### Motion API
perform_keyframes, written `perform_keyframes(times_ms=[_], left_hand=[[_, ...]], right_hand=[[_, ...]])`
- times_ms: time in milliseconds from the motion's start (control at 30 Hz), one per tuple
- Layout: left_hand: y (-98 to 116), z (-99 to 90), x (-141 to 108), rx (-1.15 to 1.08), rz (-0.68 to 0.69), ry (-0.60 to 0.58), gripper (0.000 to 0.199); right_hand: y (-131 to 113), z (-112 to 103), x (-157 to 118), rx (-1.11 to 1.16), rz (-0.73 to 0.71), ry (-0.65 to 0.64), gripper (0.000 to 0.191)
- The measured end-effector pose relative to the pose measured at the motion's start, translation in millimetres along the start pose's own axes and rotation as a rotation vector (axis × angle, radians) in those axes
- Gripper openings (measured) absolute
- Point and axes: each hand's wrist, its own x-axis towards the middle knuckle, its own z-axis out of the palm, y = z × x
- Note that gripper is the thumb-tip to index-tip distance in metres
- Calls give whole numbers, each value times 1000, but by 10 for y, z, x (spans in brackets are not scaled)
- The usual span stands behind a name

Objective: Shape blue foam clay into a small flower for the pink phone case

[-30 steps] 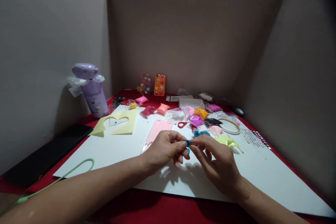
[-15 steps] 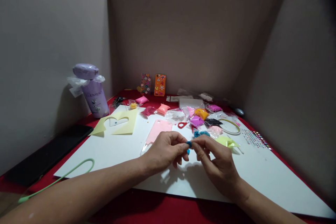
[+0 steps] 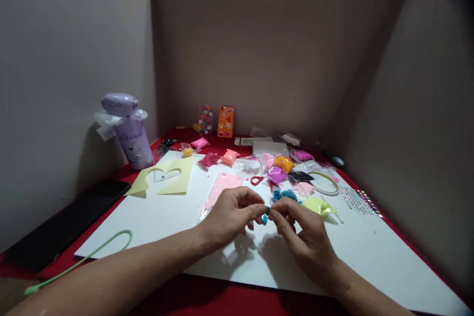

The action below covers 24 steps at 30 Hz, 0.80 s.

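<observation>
Left hand point(image 3: 224, 215) and right hand point(image 3: 309, 232) pinch small blue piece point(image 3: 268, 211) between fingertips, above white board point(image 3: 148, 227). Second blue bit point(image 3: 264, 219) at left fingers, hold unclear; may drop if they loosen. Uneven pressure could tear or flatten apparently soft blue piece.

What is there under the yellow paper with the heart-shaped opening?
Through the opening of the yellow paper, I see the white board and a pale piece with a small blue dot. Under the solid parts, everything is covered.
</observation>
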Motion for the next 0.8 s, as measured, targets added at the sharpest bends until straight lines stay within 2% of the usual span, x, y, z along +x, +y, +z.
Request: perform_keyframes(times_ms=[167,300,500,667,800], left_hand=[[30,-25,23,-7,-19,-9,21],[10,-33,55,-98,-47,26,20],[-26,-44,58,-197,-62,10,21],[9,-45,64,-215,-95,39,24],[22,-30,63,-199,-121,21,24]], right_hand=[[-4,-6,11,30,16,-4,13],[-5,12,12,50,91,2,13],[-30,42,42,127,187,-24,18],[-47,38,64,157,214,-63,16],[-65,44,75,149,226,-43,19]])
